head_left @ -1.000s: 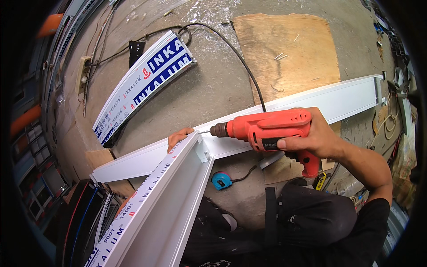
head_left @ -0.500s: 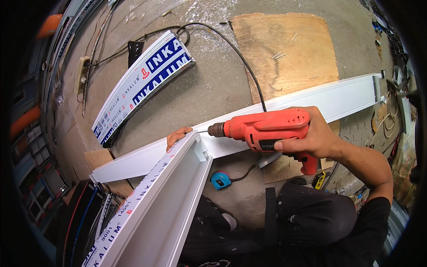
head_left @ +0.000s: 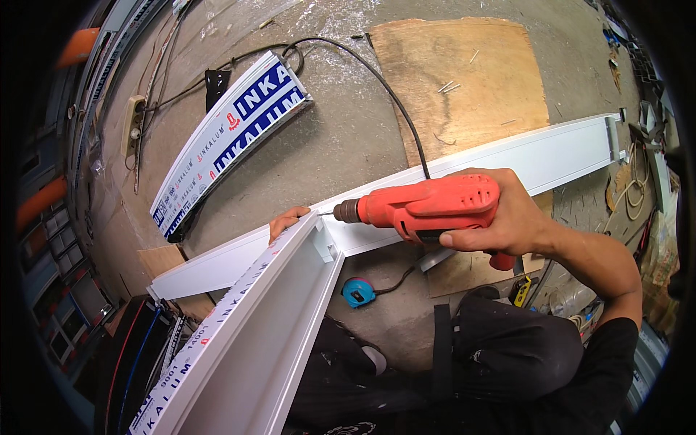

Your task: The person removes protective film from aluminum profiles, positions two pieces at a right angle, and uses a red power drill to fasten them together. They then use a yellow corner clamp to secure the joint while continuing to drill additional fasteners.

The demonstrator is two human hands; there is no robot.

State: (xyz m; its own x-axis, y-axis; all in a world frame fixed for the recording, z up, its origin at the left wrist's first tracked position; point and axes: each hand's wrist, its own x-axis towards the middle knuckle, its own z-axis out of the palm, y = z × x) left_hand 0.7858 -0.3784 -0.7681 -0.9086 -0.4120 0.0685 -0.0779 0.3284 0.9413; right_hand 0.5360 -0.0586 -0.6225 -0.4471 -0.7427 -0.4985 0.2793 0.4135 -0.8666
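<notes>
My right hand (head_left: pixel 511 217) grips a red corded power drill (head_left: pixel 435 203), held nearly level and aimed left. Its thin bit (head_left: pixel 326 213) meets the corner where two white aluminium profiles join. One is a long channel (head_left: pixel 391 196) lying across the floor. The other channel (head_left: pixel 246 326), with printed film along its edge, rises toward me from that joint. Behind the joint, my left hand (head_left: pixel 287 223) has its fingers closed round the end of the nearer channel; its palm and forearm are hidden. A small bracket (head_left: pixel 331 250) sits inside the corner.
A film-wrapped profile piece (head_left: pixel 232 138) lies at the upper left, near a socket strip (head_left: pixel 133 119). The black drill cable (head_left: pixel 370 65) curves over the floor beside a plywood sheet (head_left: pixel 464 80). A blue tape measure (head_left: pixel 358 291) lies by my legs.
The drill has shifted slightly left and tilted, so less of its handle shows. The whole view has moved a little; my left hand still holds the channel's end.
</notes>
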